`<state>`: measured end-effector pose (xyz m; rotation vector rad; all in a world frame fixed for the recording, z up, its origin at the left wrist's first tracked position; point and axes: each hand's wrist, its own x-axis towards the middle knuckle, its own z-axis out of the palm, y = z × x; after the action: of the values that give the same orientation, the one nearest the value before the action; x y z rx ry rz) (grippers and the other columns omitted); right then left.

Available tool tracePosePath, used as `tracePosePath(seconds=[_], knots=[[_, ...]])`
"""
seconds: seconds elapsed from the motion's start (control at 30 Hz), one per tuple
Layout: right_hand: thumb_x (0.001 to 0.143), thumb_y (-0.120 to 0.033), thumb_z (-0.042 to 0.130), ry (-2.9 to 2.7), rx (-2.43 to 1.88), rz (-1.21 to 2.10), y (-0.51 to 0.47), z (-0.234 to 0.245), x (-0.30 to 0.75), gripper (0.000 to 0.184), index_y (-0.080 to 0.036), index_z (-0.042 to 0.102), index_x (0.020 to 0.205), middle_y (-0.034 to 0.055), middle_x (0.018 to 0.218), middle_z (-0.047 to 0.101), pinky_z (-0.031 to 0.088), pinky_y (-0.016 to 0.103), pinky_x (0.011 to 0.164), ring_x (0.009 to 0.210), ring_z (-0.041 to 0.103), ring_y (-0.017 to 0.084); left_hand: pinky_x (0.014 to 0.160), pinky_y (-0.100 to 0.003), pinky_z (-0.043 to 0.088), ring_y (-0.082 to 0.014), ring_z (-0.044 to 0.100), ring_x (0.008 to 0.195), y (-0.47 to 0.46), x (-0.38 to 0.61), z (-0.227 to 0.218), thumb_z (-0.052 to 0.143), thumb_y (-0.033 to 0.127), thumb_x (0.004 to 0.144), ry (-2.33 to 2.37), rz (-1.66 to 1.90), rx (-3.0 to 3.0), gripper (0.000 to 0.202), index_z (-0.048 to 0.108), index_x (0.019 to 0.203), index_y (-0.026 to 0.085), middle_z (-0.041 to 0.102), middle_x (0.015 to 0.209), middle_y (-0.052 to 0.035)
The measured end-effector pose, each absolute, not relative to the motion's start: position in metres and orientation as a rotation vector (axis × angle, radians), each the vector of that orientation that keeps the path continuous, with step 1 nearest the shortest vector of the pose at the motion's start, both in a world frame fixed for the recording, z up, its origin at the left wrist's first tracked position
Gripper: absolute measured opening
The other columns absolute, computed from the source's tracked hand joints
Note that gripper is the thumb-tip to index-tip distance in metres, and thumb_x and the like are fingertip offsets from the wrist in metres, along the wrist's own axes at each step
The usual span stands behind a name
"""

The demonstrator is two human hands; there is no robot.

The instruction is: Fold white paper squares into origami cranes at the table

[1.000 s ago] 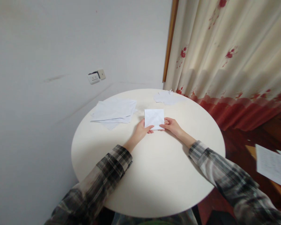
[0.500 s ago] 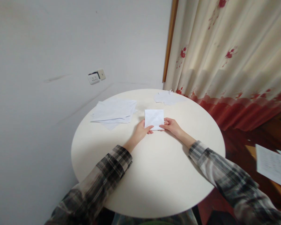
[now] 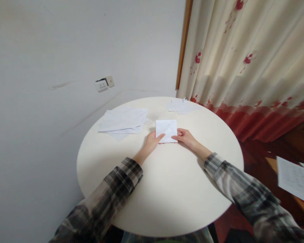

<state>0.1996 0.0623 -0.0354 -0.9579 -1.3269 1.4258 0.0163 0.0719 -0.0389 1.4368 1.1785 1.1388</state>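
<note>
A small folded sheet of white paper [image 3: 166,129] is held up between both hands over the middle of the round white table [image 3: 162,189]. My left hand [image 3: 152,141] grips its lower left corner, thumb across the front and fingers behind. On the right edge, my right hand [image 3: 185,136] pinches the paper with the thumb in front; the fingers curl behind and are partly hidden. The face turned to me looks plain.
A loose stack of white sheets [image 3: 123,119] lies at the table's back left. Torn or crumpled paper [image 3: 181,105] rests at the far edge. Beyond stand a wall with a socket [image 3: 101,85] and a flowered curtain [image 3: 248,60]. Written sheets [image 3: 295,177] sit lower right.
The folded paper has shifted slightly toward me and tilts a little differently. My left fingers, which showed below its lower edge, are now mostly behind it. Both hands keep their hold.
</note>
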Motion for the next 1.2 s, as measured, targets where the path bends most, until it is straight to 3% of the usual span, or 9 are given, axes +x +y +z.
tracePosePath(seconds=[0.23, 0.77, 1.0, 1.2], knots=[[0.054, -0.029, 0.077, -1.257, -0.906, 1.465, 0.061, -0.035, 0.199, 0.036, -0.016, 0.06, 0.083, 0.0001, 0.07, 0.067, 0.045, 0.025, 0.061, 0.06, 0.059, 0.012, 0.069, -0.029, 0.05, -0.0219, 0.064, 0.083, 0.072, 0.015, -0.043, 0.066, 0.036, 0.067, 1.14, 1.107, 1.447, 0.037, 0.065, 0.093, 0.01, 0.068, 0.098, -0.0109], [0.054, -0.036, 0.076, -1.259, -0.921, 1.468, 0.057, -0.031, 0.198, 0.034, -0.014, 0.061, 0.076, -0.0004, 0.064, 0.064, 0.042, 0.024, 0.056, 0.055, 0.055, 0.01, 0.063, -0.028, 0.049, -0.0199, 0.064, 0.076, 0.068, 0.016, -0.041, 0.065, 0.042, 0.067, 1.067, 1.123, 1.38, 0.039, 0.065, 0.092, 0.012, 0.069, 0.092, -0.0093], [0.056, -0.035, 0.074, -1.374, -0.94, 1.47, 0.056, -0.031, 0.198, 0.032, -0.014, 0.061, 0.076, -0.004, 0.056, 0.056, 0.033, 0.021, 0.047, 0.047, 0.046, 0.007, 0.053, -0.022, 0.044, -0.0132, 0.057, 0.06, 0.076, 0.015, -0.047, 0.059, 0.038, 0.069, 1.103, 1.203, 1.45, 0.03, 0.063, 0.084, 0.012, 0.066, 0.075, -0.0034], [0.062, -0.04, 0.069, -1.309, -0.968, 1.363, 0.059, -0.03, 0.2, 0.028, -0.015, 0.06, 0.07, -0.0018, 0.058, 0.057, 0.035, 0.023, 0.051, 0.051, 0.048, 0.009, 0.051, -0.022, 0.042, -0.0144, 0.057, 0.06, 0.074, 0.014, -0.046, 0.062, 0.04, 0.067, 1.137, 1.103, 1.52, 0.03, 0.064, 0.077, 0.012, 0.066, 0.071, -0.0038]])
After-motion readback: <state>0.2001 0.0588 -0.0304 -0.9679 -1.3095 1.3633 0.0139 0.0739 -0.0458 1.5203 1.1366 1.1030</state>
